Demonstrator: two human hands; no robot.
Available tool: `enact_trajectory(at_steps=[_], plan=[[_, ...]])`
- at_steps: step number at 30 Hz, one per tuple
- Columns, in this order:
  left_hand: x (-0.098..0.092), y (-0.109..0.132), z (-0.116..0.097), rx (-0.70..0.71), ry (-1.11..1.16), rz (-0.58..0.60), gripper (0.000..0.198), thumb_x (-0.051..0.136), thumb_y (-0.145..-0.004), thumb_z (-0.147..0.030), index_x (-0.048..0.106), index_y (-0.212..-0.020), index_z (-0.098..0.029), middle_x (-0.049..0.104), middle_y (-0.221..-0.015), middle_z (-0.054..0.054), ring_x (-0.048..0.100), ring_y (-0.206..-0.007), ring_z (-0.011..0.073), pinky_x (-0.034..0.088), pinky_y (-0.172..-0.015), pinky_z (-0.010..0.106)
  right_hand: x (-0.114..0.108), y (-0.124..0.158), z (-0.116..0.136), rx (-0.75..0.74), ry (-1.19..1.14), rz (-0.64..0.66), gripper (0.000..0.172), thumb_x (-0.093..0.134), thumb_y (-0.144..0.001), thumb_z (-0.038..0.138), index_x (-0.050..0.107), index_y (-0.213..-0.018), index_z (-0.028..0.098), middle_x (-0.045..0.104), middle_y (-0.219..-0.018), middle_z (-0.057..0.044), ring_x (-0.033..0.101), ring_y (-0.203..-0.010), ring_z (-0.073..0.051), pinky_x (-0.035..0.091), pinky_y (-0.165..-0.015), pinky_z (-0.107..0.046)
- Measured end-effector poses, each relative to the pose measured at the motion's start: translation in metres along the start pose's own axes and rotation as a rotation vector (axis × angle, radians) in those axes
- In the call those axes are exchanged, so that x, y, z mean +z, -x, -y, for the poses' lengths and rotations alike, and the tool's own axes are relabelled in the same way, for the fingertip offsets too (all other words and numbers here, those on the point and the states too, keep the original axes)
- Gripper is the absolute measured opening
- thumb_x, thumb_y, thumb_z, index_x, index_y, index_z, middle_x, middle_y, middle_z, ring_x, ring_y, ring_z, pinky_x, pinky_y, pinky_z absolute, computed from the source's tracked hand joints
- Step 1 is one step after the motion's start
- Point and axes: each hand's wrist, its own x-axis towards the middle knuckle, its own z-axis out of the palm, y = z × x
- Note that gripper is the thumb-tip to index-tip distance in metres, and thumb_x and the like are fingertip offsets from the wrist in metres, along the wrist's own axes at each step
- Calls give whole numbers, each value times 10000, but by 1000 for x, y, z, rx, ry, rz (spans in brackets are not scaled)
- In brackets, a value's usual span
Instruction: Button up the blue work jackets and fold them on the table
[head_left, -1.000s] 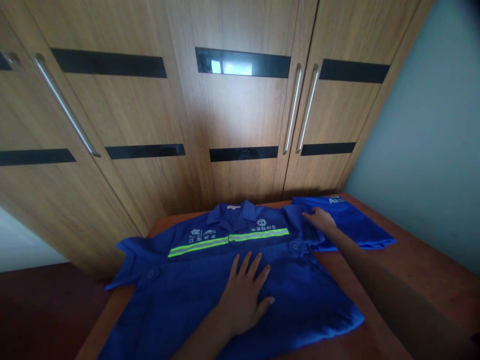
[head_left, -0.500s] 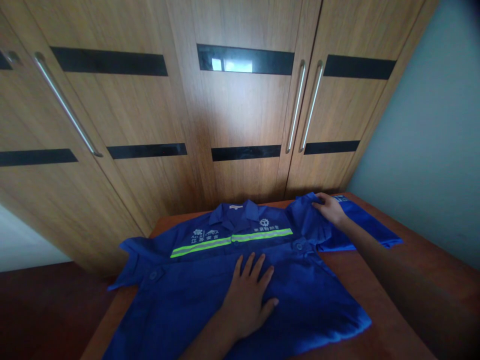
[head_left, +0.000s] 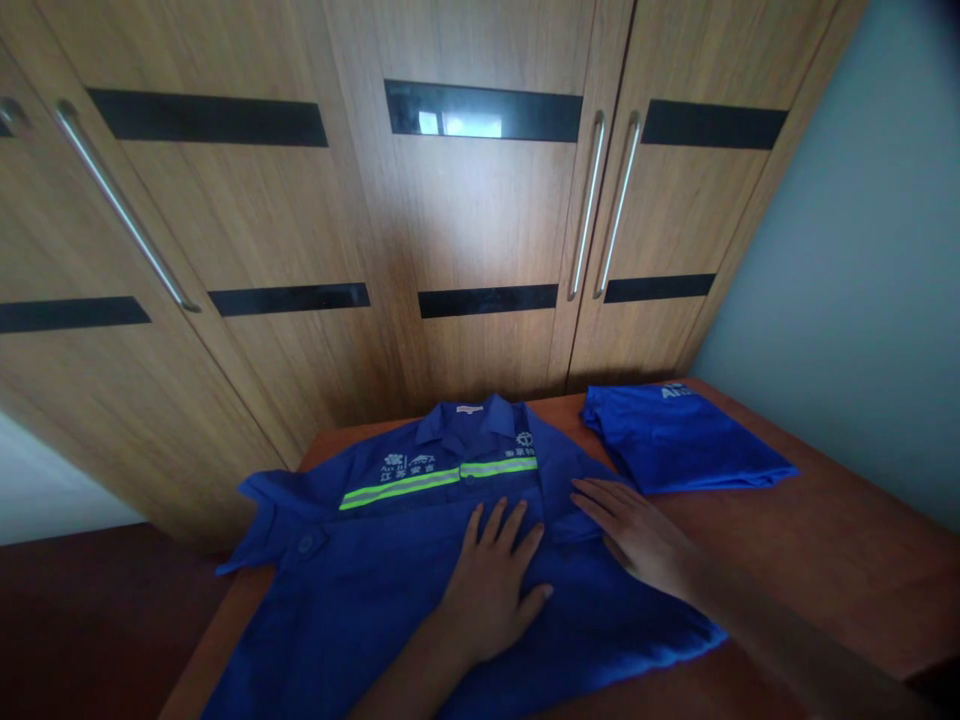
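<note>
A dark blue short-sleeved work shirt (head_left: 390,560) lies front up, with white lettering and a yellow-green reflective stripe across its chest. Its collar (head_left: 469,425) points away from me, and the sleeve at the left sticks out to the side. The sleeve at the right (head_left: 574,480) is folded inward over the chest, hiding the stripe's end and part of the emblem. My left hand (head_left: 491,590) rests on the middle of the shirt, fingers spread. Stretched out on the folded sleeve, the fingers of my right hand (head_left: 634,530) press it from above.
A brighter blue folded garment (head_left: 690,440) with white lettering lies beyond my right hand on the reddish-brown wooden surface (head_left: 817,540). Wooden wardrobe doors (head_left: 480,220) with metal handles stand behind. A pale wall (head_left: 847,300) bounds the right side.
My right hand has brought the right-hand sleeve inward and toward me, folding it over the chest. The folded garment behind is now uncovered. My left hand has stayed in place.
</note>
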Motion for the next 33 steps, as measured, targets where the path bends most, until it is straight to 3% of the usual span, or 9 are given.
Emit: enact_trajectory(at_steps=[7,12,19,23,27,30,33], plan=[[2,0,2,10,-11,-10,616,396,-905,-561,302,-1459,-309,213,-1572,47,153,-1435,326,109,-1143,596,14,8,-16,37,-24,21,674,402,-771,0,411,-1415,198,412,-1472,-81,313,-1384,-236,316,-1116,-493],[2,-1,2,15,-21,-3,618,401,-906,-559,301,-1460,-305,209,-1572,59,149,-1435,331,102,-1140,601,19,3,-29,91,-55,45,765,397,-686,-32,402,-1420,183,375,-1495,-78,268,-1404,-221,261,-1145,-484],[0,-1,0,18,-19,16,603,381,-914,-556,296,-1461,-314,208,-1571,71,144,-1436,337,106,-1135,613,24,-9,-29,174,-37,112,727,448,-707,27,403,-1421,160,325,-1521,-88,200,-1425,-233,206,-1159,-467],[1,-1,1,16,-21,19,610,384,-911,-559,290,-1462,-313,189,-1576,73,134,-1438,338,105,-1134,617,18,-9,-22,201,-40,150,631,487,-820,165,376,-1441,174,301,-1531,-96,184,-1430,-256,184,-1156,-480],[1,0,0,18,-14,30,624,413,-901,-553,278,-1465,-323,172,-1581,61,120,-1440,338,105,-1134,622,2,-11,-21,193,-117,190,552,481,-893,495,487,-1371,219,414,-1469,-100,302,-1384,-295,219,-1128,-525],[-1,1,-1,16,-5,41,623,414,-901,-550,281,-1465,-321,175,-1580,60,120,-1440,342,102,-1134,625,-7,-32,-28,228,-233,82,480,348,-950,524,624,-1211,232,582,-1318,-74,473,-1274,-232,314,-1104,-425],[-3,1,-2,15,2,49,623,415,-901,-548,282,-1466,-322,175,-1580,57,122,-1439,346,98,-1133,629,-2,-70,-36,280,-222,-103,537,276,-977,469,526,-1317,136,517,-1381,-117,437,-1302,-201,313,-1113,-350]])
